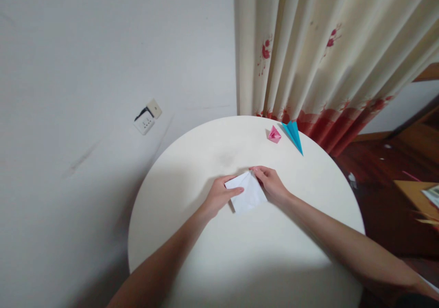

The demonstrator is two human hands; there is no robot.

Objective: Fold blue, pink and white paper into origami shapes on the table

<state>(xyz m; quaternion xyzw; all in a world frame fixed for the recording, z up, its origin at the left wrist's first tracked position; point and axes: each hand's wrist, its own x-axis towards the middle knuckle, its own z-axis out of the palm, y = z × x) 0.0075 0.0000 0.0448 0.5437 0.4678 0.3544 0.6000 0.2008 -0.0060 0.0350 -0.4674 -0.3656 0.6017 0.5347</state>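
Observation:
A folded white paper (247, 194) lies near the middle of a round cream table (206, 253). My left hand (221, 193) presses on the paper's left edge, thumb laid over it. My right hand (270, 182) pinches the paper's upper right corner, where a flap is lifted and creased. Both hands touch the same sheet, which stays flat on the tabletop between them.
A small pink folded paper shape (274, 134) and a blue paper plane (294, 135) sit at the table's far edge. Behind them hangs a cream curtain with red flowers (325, 51). A wall socket (147, 118) is on the white wall at left. Dark wooden floor lies to the right.

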